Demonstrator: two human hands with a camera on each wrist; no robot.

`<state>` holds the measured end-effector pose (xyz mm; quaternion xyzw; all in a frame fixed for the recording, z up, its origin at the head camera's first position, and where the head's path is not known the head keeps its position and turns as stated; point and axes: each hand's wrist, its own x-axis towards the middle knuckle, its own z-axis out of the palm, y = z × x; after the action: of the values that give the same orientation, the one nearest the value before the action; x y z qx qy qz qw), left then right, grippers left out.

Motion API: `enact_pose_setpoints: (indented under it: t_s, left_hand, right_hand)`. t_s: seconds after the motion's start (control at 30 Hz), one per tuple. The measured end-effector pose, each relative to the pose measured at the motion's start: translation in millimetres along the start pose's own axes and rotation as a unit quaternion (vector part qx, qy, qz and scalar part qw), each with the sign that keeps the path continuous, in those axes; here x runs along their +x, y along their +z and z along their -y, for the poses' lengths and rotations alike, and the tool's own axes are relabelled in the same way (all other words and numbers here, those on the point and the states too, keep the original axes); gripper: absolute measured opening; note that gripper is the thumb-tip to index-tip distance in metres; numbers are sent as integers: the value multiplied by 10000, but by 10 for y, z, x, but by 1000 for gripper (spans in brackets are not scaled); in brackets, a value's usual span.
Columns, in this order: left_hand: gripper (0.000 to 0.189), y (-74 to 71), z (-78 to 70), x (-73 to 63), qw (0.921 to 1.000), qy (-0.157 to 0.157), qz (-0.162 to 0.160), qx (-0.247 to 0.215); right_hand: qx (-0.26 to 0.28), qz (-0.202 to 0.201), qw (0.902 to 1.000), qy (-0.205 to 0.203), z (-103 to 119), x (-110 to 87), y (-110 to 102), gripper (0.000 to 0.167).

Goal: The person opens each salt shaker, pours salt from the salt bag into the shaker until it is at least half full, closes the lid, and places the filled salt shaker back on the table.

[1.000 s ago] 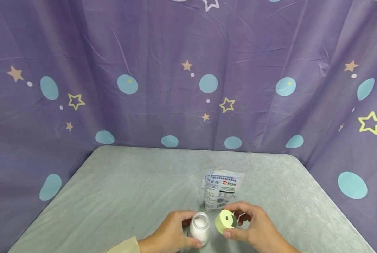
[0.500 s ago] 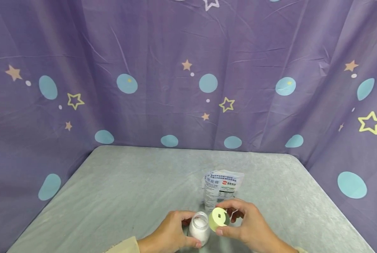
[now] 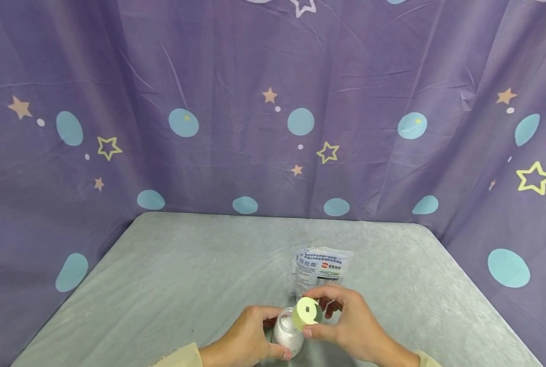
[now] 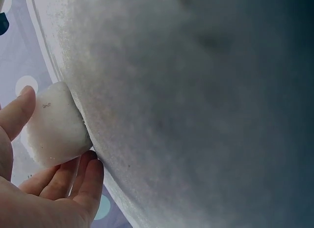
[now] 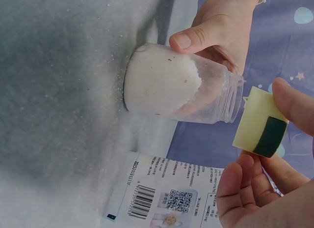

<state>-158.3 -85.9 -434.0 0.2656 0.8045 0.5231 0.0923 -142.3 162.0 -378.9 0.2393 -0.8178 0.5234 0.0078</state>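
A clear jar (image 5: 162, 83) part-filled with white grains stands at the table's near side, its threaded mouth bare. My left hand (image 3: 250, 334) grips it from the left, thumb on the near side; in the left wrist view the fingers wrap around the jar (image 4: 59, 127). Between thumb and fingers my right hand (image 3: 351, 321) holds a pale yellow cap (image 5: 260, 121) with a dark green patch on its side. The cap (image 3: 306, 312) is tilted, right at the jar's mouth, and overlaps its rim in the head view.
Behind the right hand stands a white printed salt bag (image 3: 321, 265), with a barcode and QR code on its lower part. White grains are scattered on the grey table cloth (image 5: 73, 90) near the jar's base. A purple patterned curtain (image 3: 236, 153) encloses the table.
My right hand has moved left with the cap, from beside the jar to over the edge of its mouth. The left hand and jar have stayed in place.
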Motion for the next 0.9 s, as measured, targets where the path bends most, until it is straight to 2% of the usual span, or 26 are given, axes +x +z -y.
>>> enact_pose_setpoints:
  t_s: [0.23,0.9]
  left_hand:
    - [52,-14,-5,6,9998,-66,90,-145]
    - [49,-14,-9,3,9999,-33,97,-56]
  right_hand:
    - [-67,9,9999,-91,21,47,36,44]
    - [-213,146,9996,-68,84,145,83,47]
